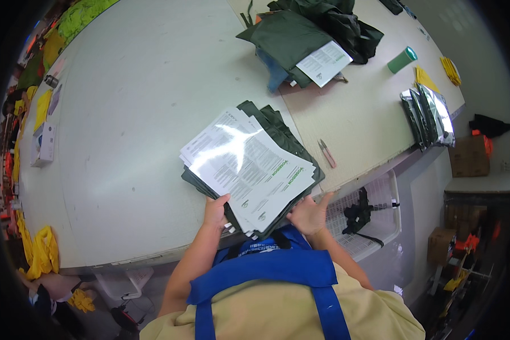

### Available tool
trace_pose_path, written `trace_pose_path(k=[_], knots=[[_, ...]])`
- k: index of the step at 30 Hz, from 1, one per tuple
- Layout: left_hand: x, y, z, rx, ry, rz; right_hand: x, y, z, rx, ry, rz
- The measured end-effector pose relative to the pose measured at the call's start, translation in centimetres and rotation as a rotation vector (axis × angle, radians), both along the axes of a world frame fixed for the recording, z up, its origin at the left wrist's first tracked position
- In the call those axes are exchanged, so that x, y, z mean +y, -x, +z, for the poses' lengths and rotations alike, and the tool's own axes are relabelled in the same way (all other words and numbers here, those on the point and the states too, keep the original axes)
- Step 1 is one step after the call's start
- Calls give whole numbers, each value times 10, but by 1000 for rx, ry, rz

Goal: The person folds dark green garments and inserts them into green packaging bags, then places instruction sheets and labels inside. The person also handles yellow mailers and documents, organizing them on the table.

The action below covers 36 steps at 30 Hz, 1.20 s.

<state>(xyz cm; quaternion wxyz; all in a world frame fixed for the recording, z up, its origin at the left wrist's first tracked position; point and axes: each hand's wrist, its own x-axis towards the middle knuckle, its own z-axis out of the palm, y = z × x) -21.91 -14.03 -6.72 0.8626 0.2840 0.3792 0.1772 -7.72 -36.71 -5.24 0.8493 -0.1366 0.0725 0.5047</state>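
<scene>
A stack of flat clear bags (249,167), each with a dark green folded garment and a white printed sheet inside, lies at the near edge of the pale table (124,113). My left hand (215,211) grips the stack's near left edge, thumb on top. At the stack's near right corner, my right hand (309,214) presses against it with fingers spread.
A heap of dark green garments (311,28) with a printed sheet lies at the far side. Small pink snips (326,153), a green cup (402,59) and silver foil bags (430,116) lie to the right. A white basket (374,218) hangs below the table's edge. Yellow cloth (39,252) lies at the left.
</scene>
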Motion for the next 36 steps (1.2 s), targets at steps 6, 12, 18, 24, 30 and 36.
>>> trace_pose_path(k=[6, 12, 18, 24, 30, 36], knots=[[-52, -1, 0, 20, 80, 50, 18, 25, 3, -404, 630, -110], [-38, 3, 44, 274, 46, -166, 7, 19, -3, -25, 611, -153], [-22, 31, 9, 421, -687, -251, 5, 26, -13, -284, 893, -100], [-21, 14, 31, 57, 148, -82, -11, 9, 0, -267, 889, -129], [-51, -6, 43, 79, 312, -283, -35, -7, 7, -352, 806, -108], [-56, 0, -9, 253, 177, -309, -42, -11, 0, -471, 771, -11]])
